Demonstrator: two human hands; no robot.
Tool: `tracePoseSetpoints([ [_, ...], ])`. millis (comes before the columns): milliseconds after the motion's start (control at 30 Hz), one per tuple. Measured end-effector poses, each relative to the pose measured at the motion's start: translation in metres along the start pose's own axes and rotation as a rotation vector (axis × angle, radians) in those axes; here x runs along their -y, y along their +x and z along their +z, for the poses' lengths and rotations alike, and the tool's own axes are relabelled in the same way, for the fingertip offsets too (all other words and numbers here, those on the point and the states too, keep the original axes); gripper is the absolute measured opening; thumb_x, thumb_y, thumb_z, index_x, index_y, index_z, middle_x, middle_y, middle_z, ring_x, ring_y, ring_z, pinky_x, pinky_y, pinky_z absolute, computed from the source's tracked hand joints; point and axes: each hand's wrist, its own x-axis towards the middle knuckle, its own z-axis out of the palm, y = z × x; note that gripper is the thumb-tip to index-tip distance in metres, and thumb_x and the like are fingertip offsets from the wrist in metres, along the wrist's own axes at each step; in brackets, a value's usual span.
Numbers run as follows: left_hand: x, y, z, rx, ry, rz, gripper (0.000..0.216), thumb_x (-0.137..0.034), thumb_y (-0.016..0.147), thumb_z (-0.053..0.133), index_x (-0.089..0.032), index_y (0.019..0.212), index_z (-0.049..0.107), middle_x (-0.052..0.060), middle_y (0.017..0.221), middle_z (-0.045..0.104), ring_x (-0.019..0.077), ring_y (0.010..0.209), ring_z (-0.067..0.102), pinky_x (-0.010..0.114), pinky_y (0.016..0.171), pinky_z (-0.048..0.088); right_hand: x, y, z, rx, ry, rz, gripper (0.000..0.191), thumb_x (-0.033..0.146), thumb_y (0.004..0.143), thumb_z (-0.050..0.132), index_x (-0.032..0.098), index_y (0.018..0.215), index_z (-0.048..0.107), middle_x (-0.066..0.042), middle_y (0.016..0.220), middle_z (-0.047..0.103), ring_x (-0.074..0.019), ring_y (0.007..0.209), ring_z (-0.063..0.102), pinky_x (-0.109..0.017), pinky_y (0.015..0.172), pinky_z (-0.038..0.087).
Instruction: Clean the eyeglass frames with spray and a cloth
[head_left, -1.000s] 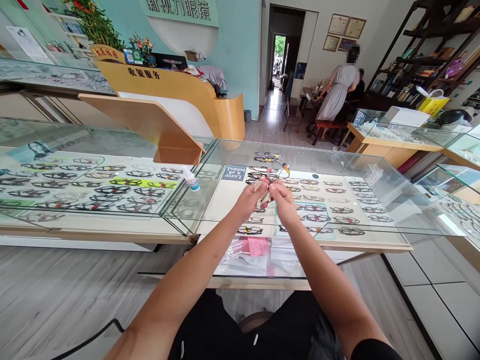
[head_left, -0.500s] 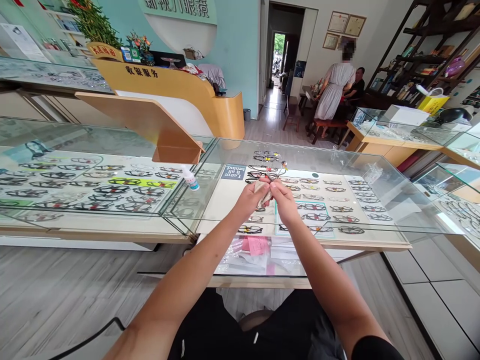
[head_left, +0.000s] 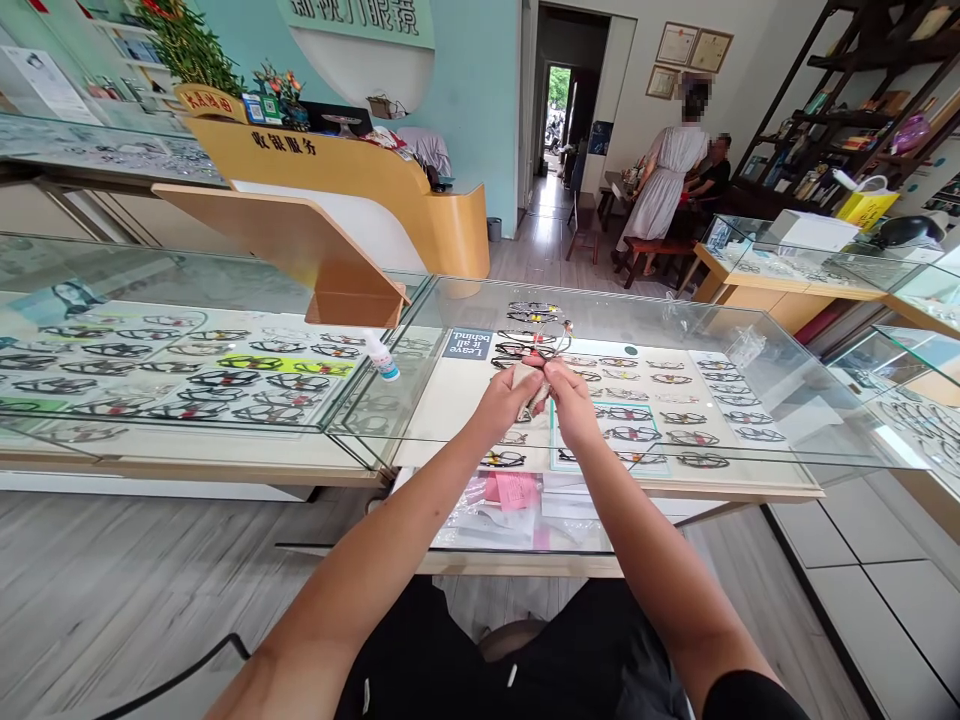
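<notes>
Above the glass display case, both hands meet around a pair of eyeglasses [head_left: 553, 347], whose thin frame and temples stick out beyond the fingers. My left hand [head_left: 507, 396] is closed on a light beige cloth [head_left: 528, 384] folded against the glasses. My right hand [head_left: 568, 392] pinches the glasses beside it, thumb close to the left thumb. The fingers cover most of the lenses. Left of the hands, a small white spray bottle [head_left: 381, 356] with a blue base stands on the glass.
Rows of eyeglasses [head_left: 691, 438] lie inside the glass case [head_left: 450, 440]. A brown angled board [head_left: 300, 235] rests on the left case. Beyond are a yellow counter [head_left: 457, 235], a standing person [head_left: 670, 175] and a seated person [head_left: 716, 170] near a wooden bench [head_left: 660, 247].
My hands stay at nearly the same spot, with a slight shift of the left fingers and the cloth. The standing person in the background has leaned slightly.
</notes>
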Motion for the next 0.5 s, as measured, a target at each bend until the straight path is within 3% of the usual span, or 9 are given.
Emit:
tracePoseSetpoints([
  [133,0.001,0.001,0.003,-0.061,0.026,-0.01,0.068,-0.081,0.078,0.086,-0.018,0.098,0.071,-0.002,0.064,0.065,0.0147,0.054,0.061,0.027,0.049,0.047,0.002,-0.001,0.003,-0.018,-0.067,-0.083,0.046,0.065,0.094,0.073,0.024,0.075,0.08,-0.003,0.08,0.055,-0.0201,0.083,0.053,-0.033,0.071,0.053],
  [300,0.009,0.0,0.01,-0.101,0.046,-0.024,0.071,-0.09,0.078,0.079,-0.02,0.088,0.071,0.002,0.066,0.07,0.0197,0.065,0.07,0.03,0.057,0.052,0.008,0.004,-0.012,-0.165,0.081,-0.014,0.036,0.058,0.09,0.077,0.024,0.095,0.086,-0.002,0.092,0.057,-0.0136,0.07,0.045,-0.029,0.056,0.038],
  [400,0.01,0.002,0.004,-0.17,0.05,-0.025,0.07,-0.088,0.08,0.078,-0.02,0.092,0.071,0.002,0.067,0.071,0.021,0.067,0.072,0.03,0.057,0.052,0.013,0.01,-0.025,-0.246,0.15,-0.032,0.034,0.056,0.088,0.078,0.024,0.096,0.086,-0.002,0.088,0.061,-0.0151,0.075,0.051,-0.029,0.063,0.042],
  [500,0.007,0.01,-0.01,-0.279,0.041,-0.003,0.064,-0.082,0.083,0.08,-0.02,0.098,0.071,0.002,0.073,0.072,0.0185,0.065,0.07,0.029,0.057,0.053,0.018,0.013,-0.032,-0.234,0.196,-0.008,0.034,0.057,0.089,0.078,0.024,0.095,0.083,-0.005,0.091,0.069,-0.0167,0.079,0.057,-0.03,0.066,0.045],
])
